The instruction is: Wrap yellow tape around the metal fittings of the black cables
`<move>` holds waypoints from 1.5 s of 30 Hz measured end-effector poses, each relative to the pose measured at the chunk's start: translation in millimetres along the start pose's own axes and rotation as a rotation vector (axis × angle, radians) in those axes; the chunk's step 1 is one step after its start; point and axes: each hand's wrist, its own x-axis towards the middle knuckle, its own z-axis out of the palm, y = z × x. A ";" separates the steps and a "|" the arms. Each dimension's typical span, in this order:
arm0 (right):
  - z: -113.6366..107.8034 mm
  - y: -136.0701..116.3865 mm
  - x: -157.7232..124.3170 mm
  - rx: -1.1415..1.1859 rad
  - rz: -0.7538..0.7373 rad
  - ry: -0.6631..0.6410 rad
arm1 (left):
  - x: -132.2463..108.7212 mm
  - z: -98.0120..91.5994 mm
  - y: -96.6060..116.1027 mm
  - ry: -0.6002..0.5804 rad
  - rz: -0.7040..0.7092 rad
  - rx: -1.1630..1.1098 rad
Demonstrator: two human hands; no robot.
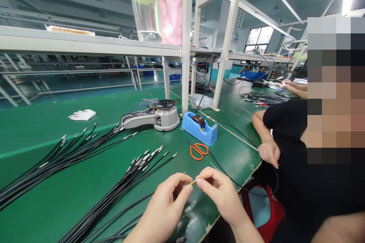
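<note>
Black label (158, 121) too small to read on a grey machine (169, 119); left hand (169, 199) and right hand (219, 190) pinch a yellow-and-silver piece (194, 182), long axis slanting up rightward.

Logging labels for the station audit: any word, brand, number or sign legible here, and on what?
No text can be read.
Black label on the grey benchtop machine: too small.
Vertical characters on the background pillar: too blurred.
Any other markings: too small to tell.
</note>
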 end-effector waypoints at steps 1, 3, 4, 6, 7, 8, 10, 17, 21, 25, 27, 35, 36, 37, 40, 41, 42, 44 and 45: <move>1.4 -1.1 -1.2 0.001 -0.004 0.000 | -0.2 0.8 -0.4 -0.014 0.009 0.010; 2.5 -3.5 -4.0 0.003 0.008 -0.005 | -0.3 3.0 -1.9 -0.021 0.041 0.051; 2.0 -4.8 -5.5 -0.011 0.020 -0.015 | -0.4 4.4 -2.8 -0.016 0.059 0.082; -0.6 -7.8 -8.4 -0.091 0.044 -0.045 | -0.1 7.7 -4.4 -0.005 0.100 0.152; -2.4 -9.1 -9.6 -0.146 0.052 -0.061 | 0.3 9.1 -4.8 -0.009 0.120 0.181; -4.2 -10.1 -10.7 -0.197 0.057 -0.075 | 0.9 10.0 -4.8 -0.021 0.128 0.200; -6.8 -10.2 -12.3 -0.245 0.075 -0.072 | 2.4 8.7 -3.9 -0.050 0.098 0.181; -6.1 3.7 -15.5 -0.123 0.210 0.040 | -9.5 -24.6 -0.3 -0.033 -0.153 0.223; -5.2 4.0 -17.5 -0.106 0.214 0.015 | -20.9 -25.8 -0.4 -0.141 -0.180 0.227; -3.6 -0.2 -20.3 -0.114 0.237 0.018 | -19.4 -11.8 -0.7 -0.157 -0.209 0.177; -2.6 -1.9 -22.9 -0.108 0.247 0.024 | -16.8 -5.3 -0.2 -0.144 -0.189 0.159; -4.4 4.0 -31.3 -0.043 0.256 0.055 | -11.0 8.8 6.3 -0.149 -0.196 0.114; -5.0 4.9 -31.9 -0.041 0.257 0.053 | -10.7 10.2 5.8 -0.152 -0.224 0.086; -5.5 5.6 -32.6 -0.038 0.260 0.051 | -10.6 11.7 4.6 -0.152 -0.243 0.050; -5.5 7.9 -35.2 -0.018 0.265 0.060 | -10.4 17.2 -2.5 -0.144 -0.247 -0.077; -5.1 9.0 -36.3 -0.011 0.263 0.065 | -10.4 19.2 -5.3 -0.146 -0.250 -0.122; -4.5 10.3 -37.6 -0.005 0.262 0.065 | -10.4 21.1 -7.8 -0.153 -0.259 -0.167; -3.2 12.7 -40.2 -0.003 0.254 0.054 | -10.5 24.5 -10.5 -0.179 -0.299 -0.228; -2.6 13.5 -41.4 -0.005 0.249 0.047 | -10.6 25.5 -10.5 -0.187 -0.314 -0.233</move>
